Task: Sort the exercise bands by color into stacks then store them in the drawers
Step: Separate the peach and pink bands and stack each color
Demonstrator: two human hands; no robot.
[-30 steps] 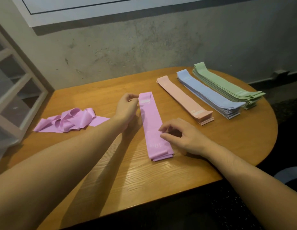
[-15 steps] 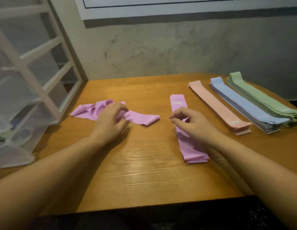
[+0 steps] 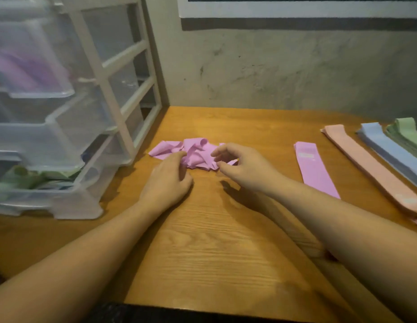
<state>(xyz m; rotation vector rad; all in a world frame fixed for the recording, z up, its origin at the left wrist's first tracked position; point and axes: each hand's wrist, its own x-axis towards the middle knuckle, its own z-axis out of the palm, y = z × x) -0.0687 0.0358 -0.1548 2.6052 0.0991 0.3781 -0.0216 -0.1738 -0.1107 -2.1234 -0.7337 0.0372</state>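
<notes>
Over crumpled pink bands [image 3: 198, 155], both hands seemingly touching.

A crumpled heap of pink bands [image 3: 195, 153] lies at mid-frame on the table. Right of centre a flat pink stack [image 3: 313, 169] runs lengthwise toward the lower right. Beside it, at the right edge, lie a peach stack [image 3: 370, 169], a blue stack [image 3: 389, 150] and a green stack [image 3: 410, 134], side by side. The clear plastic drawers [image 3: 51, 127] fill the left side; the lowest holds green bands, the top one pink.
</notes>
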